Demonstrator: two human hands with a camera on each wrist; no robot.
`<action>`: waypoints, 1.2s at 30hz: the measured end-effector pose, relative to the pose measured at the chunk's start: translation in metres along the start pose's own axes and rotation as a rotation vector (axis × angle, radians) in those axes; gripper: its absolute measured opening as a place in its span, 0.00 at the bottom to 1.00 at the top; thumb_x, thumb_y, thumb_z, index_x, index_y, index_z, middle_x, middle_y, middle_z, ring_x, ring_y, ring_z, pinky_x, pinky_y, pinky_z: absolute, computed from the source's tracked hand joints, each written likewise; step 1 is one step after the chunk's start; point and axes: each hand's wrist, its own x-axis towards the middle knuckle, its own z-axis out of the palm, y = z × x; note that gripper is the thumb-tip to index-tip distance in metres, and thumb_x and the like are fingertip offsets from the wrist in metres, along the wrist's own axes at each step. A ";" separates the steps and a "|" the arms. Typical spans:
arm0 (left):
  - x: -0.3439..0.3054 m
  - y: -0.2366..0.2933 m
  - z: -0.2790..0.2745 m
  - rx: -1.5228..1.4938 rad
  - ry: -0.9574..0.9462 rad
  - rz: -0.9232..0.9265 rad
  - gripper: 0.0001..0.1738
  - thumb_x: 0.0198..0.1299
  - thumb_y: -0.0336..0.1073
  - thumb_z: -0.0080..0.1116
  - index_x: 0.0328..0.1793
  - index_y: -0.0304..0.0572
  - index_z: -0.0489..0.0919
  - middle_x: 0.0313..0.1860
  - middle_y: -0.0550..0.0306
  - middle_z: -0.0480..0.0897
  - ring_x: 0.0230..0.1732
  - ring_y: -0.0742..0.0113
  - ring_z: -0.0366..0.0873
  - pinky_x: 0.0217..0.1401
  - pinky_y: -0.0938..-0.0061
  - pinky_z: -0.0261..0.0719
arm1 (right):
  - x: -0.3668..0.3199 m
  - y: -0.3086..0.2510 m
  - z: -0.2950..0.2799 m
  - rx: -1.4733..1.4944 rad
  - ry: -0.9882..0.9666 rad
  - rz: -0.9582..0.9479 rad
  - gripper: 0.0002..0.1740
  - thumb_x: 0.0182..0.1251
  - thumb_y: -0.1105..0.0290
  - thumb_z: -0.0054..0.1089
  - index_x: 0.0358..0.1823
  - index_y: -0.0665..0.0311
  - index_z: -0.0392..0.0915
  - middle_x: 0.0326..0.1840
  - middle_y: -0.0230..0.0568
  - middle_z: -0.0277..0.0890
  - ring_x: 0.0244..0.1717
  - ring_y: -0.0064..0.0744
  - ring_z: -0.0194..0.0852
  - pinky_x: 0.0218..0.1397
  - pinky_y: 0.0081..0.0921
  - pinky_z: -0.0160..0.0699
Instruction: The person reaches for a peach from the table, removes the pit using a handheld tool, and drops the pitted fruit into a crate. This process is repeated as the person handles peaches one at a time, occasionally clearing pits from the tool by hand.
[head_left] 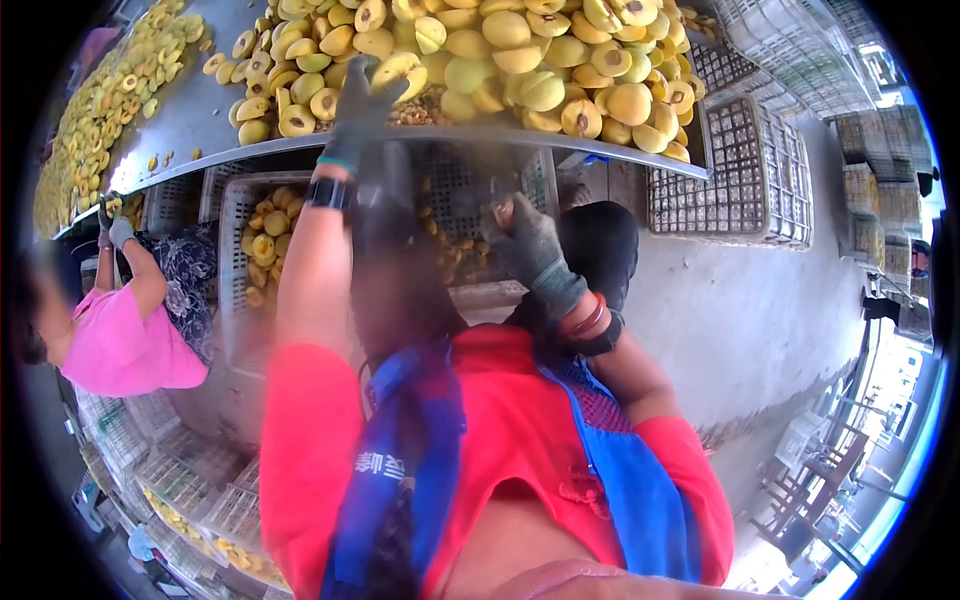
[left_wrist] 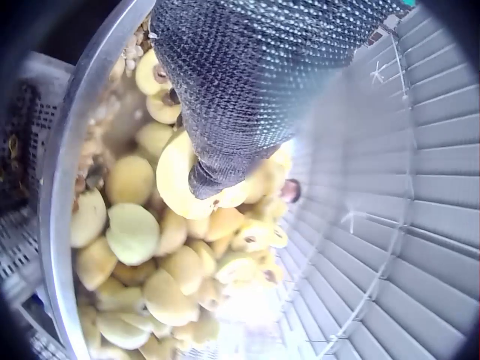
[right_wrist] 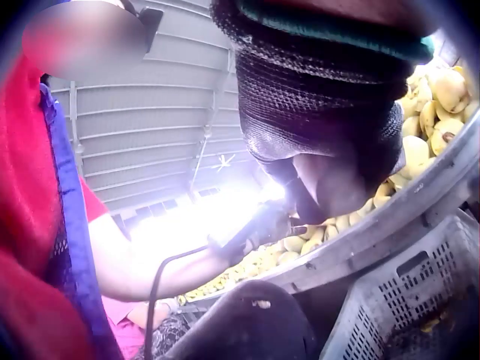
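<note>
My left hand [head_left: 357, 118], in a dark grey knit glove, reaches over the metal table's near edge into a heap of yellow peach halves. It grips a cut peach half [left_wrist: 174, 177], with one gloved finger over its hollow; in the head view the same peach half [head_left: 401, 74] shows at the fingertips. My right hand [head_left: 537, 252], also gloved, is lower, above my lap and short of the table rim. Its fingers are curled around a small brownish thing [head_left: 503, 213] whose kind I cannot tell. The right wrist view shows this glove [right_wrist: 319, 112] from the back.
The heap [head_left: 520, 60] covers the metal table, whose raised rim [head_left: 450, 133] runs across in front of me. Plastic crates with peaches [head_left: 232, 260] stand beneath. An upturned-looking crate [head_left: 735, 180] is at right. Another person in pink [head_left: 135, 335] works at left.
</note>
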 end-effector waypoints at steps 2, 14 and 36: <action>-0.026 0.039 -0.014 -0.250 -0.060 -0.013 0.33 0.53 0.45 0.71 0.58 0.35 0.70 0.50 0.54 0.76 0.52 0.64 0.74 0.56 0.70 0.74 | 0.009 -0.006 -0.004 -0.012 0.133 -0.141 0.15 0.60 0.68 0.63 0.45 0.62 0.71 0.30 0.50 0.77 0.32 0.54 0.79 0.35 0.40 0.77; -0.143 0.113 -0.007 -0.500 -0.176 0.146 0.28 0.58 0.34 0.66 0.63 0.33 0.69 0.56 0.52 0.78 0.57 0.66 0.75 0.61 0.72 0.73 | 0.007 -0.061 -0.027 0.066 0.346 -0.179 0.18 0.53 0.73 0.64 0.47 0.63 0.73 0.37 0.48 0.80 0.39 0.48 0.81 0.44 0.35 0.79; -0.158 0.149 -0.019 -0.567 0.077 0.007 0.22 0.64 0.41 0.55 0.58 0.32 0.71 0.49 0.49 0.78 0.49 0.62 0.77 0.55 0.70 0.75 | -0.019 -0.049 -0.021 0.180 0.040 -0.222 0.14 0.58 0.71 0.62 0.44 0.64 0.70 0.32 0.54 0.78 0.37 0.60 0.78 0.37 0.42 0.76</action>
